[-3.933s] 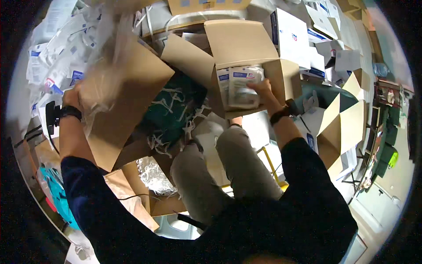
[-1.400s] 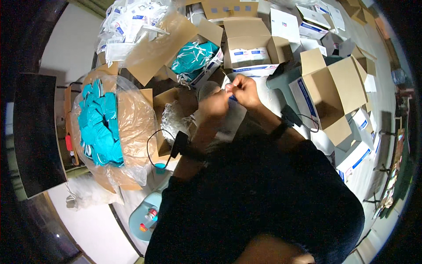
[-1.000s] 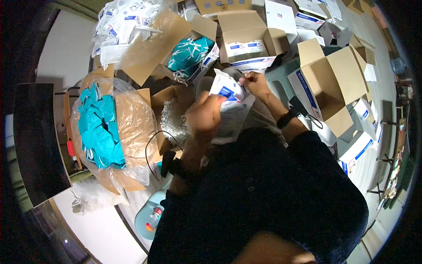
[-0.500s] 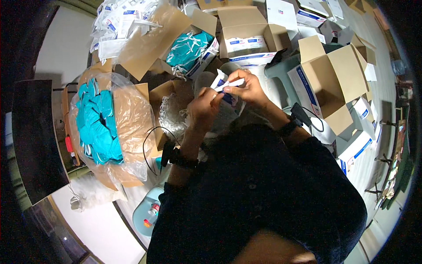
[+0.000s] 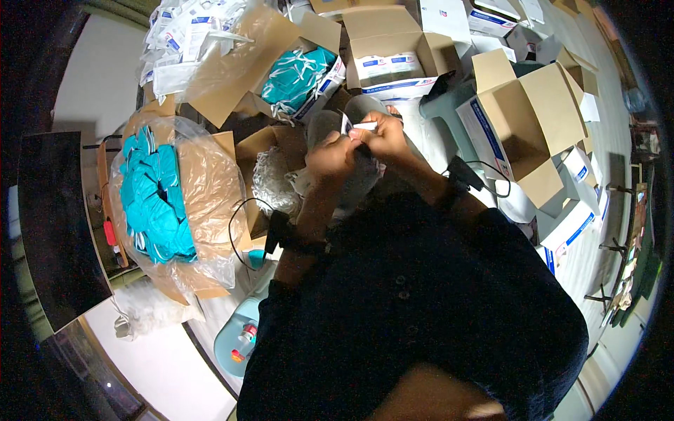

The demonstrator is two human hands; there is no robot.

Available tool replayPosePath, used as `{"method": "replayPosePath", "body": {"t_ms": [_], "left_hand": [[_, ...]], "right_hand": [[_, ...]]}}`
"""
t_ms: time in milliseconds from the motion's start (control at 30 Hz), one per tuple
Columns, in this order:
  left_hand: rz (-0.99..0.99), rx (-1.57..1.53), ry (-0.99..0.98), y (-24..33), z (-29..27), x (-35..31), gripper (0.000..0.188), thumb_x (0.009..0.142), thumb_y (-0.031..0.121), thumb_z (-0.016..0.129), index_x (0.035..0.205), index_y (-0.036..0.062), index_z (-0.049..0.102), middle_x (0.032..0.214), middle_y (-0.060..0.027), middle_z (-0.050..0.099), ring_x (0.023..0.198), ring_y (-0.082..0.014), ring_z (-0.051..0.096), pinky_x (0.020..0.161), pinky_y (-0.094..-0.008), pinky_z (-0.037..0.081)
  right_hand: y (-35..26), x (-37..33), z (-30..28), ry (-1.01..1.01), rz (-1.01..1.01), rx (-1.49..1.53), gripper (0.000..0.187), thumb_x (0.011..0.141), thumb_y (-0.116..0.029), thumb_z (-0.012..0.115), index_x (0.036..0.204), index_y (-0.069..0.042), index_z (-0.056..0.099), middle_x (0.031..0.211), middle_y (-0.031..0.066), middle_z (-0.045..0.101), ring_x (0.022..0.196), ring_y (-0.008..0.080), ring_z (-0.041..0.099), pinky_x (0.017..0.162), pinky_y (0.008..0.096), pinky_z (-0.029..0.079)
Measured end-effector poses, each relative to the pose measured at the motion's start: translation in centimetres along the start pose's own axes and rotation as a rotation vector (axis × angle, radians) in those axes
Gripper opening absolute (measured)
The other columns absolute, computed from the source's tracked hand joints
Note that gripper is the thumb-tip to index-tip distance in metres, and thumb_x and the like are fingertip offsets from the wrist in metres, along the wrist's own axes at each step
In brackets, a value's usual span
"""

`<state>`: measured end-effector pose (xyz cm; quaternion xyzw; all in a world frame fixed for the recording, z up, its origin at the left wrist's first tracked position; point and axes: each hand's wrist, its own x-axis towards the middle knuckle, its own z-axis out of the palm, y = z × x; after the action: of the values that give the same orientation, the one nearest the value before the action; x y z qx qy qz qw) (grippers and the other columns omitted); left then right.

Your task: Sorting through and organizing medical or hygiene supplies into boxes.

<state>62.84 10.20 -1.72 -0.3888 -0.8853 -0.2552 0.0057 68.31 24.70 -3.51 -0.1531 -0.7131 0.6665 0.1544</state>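
Note:
Both hands meet in front of my body, above my legs, pinching a small white packet point(image 5: 365, 127) with dark blue print. My left hand point(image 5: 328, 156) is closed on its near left part, with the thumb and fingers pressed together. The fingers of my right hand point(image 5: 387, 137) are closed on the packet's right side. Most of it is hidden behind the fingers, so its contents cannot be seen. Left of my left hand, a heap of thin white straps point(image 5: 272, 184) lies in a brown carton point(image 5: 250, 149).
Teal masks with white ties fill a clear plastic bag point(image 5: 210, 189) at left; more teal masks point(image 5: 298, 77) sit in a carton ahead. White packets point(image 5: 193, 35) are piled far left. A carton point(image 5: 400, 91) holds packages; another open carton point(image 5: 516, 119) stands right. A bottle point(image 5: 243, 342) lies on a pale blue stool.
My hands have drawn closer together and turned, covering more of the packet. The packet's printed face shows less than before.

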Motion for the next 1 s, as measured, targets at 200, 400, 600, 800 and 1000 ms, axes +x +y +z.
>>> {"method": "replayPosePath", "body": {"t_ms": [200,400,600,800,1000], "left_hand": [[0.411,-0.186,0.007,3.1,-3.6,-1.2,0.014,0.078,0.015,0.067,0.092,0.0127,0.066,0.073,-0.0053,0.051,0.063,-0.0216,0.055,0.057,-0.0332,0.044],[0.334,-0.360,0.067,6.2,-7.7,-2.1,0.013,0.076,0.015,0.070,0.086,0.0088,0.065,0.070,-0.0076,0.052,0.061,-0.0237,0.057,0.053,-0.0345,0.044],[0.096,-0.216,-0.161,1.8,-5.3,0.0,0.022,0.093,0.027,0.051,0.088,0.0078,0.060,0.083,-0.0159,0.060,0.074,-0.0388,0.059,0.061,-0.0466,0.045],[0.004,-0.221,-0.206,2.0,-4.7,0.4,0.027,0.095,0.032,0.047,0.092,0.0071,0.058,0.075,-0.0172,0.061,0.070,-0.0425,0.059,0.061,-0.0499,0.044],[-0.209,-0.337,-0.227,1.9,-4.1,1.0,0.032,0.092,0.039,0.054,0.093,0.0070,0.058,0.067,-0.0181,0.059,0.064,-0.0407,0.058,0.057,-0.0472,0.042]], "right_hand": [[4.4,3.0,-1.8,0.238,0.309,-0.024,0.018,0.078,-0.013,0.074,0.085,0.004,0.069,0.077,0.0068,0.068,0.067,0.0130,0.059,0.063,0.0290,0.048],[15.5,3.1,-3.5,0.002,0.162,-0.332,0.032,0.076,-0.015,0.074,0.104,-0.004,0.066,0.091,0.0112,0.068,0.080,0.0172,0.063,0.074,0.0305,0.049],[4.3,2.9,-4.8,-0.172,0.066,-0.074,0.027,0.090,-0.022,0.061,0.113,-0.009,0.065,0.099,0.0044,0.066,0.090,0.0083,0.057,0.083,0.0248,0.046],[-0.5,2.5,-4.9,-0.395,0.139,0.257,0.023,0.093,-0.023,0.060,0.103,-0.004,0.067,0.097,0.0018,0.066,0.088,0.0079,0.059,0.081,0.0228,0.047],[-1.9,1.2,-3.4,-0.310,0.113,0.229,0.009,0.084,-0.010,0.070,0.087,-0.003,0.066,0.082,0.0000,0.064,0.074,0.0040,0.055,0.067,0.0193,0.045]]}}
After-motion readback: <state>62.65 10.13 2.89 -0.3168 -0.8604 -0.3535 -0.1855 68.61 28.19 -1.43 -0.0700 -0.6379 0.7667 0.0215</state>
